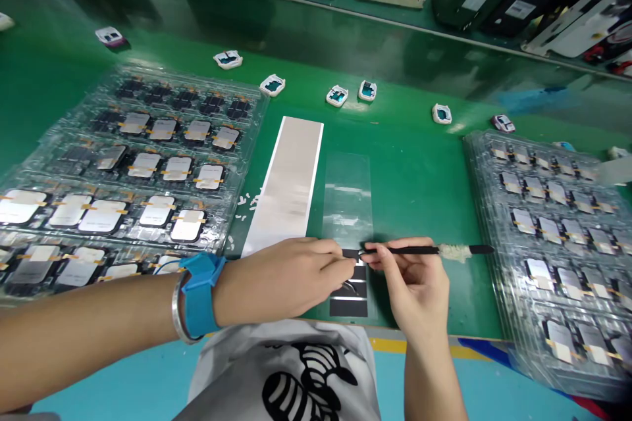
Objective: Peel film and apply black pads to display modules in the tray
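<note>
Head view, lower middle of the frame: a thin black film strip (351,254), light, flimsy and best taken by its edge, over a clear plastic sheet (347,204), with the left hand (281,279) and its fingertips (345,262) pressed together on the strip's end! Right beside it, the right hand (413,283), fingers curled closed around a slim black stick (409,250), light and stiff, safest held along the shaft, its tip at the strip, contact impossible to tell. Flanking all this, clear trays of black-backed parts (123,164) at left and right.
</note>
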The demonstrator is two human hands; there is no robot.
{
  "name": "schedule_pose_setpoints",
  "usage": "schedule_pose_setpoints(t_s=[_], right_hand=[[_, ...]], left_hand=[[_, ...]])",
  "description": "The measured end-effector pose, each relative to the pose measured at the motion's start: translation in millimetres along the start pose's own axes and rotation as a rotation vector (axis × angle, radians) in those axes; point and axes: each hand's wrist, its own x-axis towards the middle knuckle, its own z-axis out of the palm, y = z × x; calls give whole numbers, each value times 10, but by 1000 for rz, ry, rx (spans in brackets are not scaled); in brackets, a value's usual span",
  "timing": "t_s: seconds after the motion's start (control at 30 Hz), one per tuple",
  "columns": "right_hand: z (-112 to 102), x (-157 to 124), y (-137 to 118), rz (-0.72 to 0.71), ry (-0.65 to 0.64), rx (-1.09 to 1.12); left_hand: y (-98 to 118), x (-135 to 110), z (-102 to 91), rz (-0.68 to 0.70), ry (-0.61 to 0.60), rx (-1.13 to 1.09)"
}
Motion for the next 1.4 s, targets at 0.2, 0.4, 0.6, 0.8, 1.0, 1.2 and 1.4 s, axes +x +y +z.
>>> schedule_pose_setpoints(t_s=[0.2, 0.4, 0.6, 0.8, 1.0, 1.2, 1.4], right_hand=[[-13, -32, -110, -1, 155, 114], [235, -205, -332, -82, 179, 260], [478, -259, -411, -264, 235, 251], [498, -194, -460, -380, 294, 188], [617, -232, -481, -459, 252, 190], [724, -202, -461, -473, 321, 199], [774, -177, -413, -508, 337, 232]], left_hand=[[6, 4, 21, -109, 90, -175], [8, 14, 40, -278, 258, -303], [27, 26, -33, -334, 381, -534], [11, 27, -19, -309, 428, -530], [31, 3, 2, -288, 480, -551], [67, -27, -16, -303, 424, -478], [67, -32, -20, -280, 409, -498]])
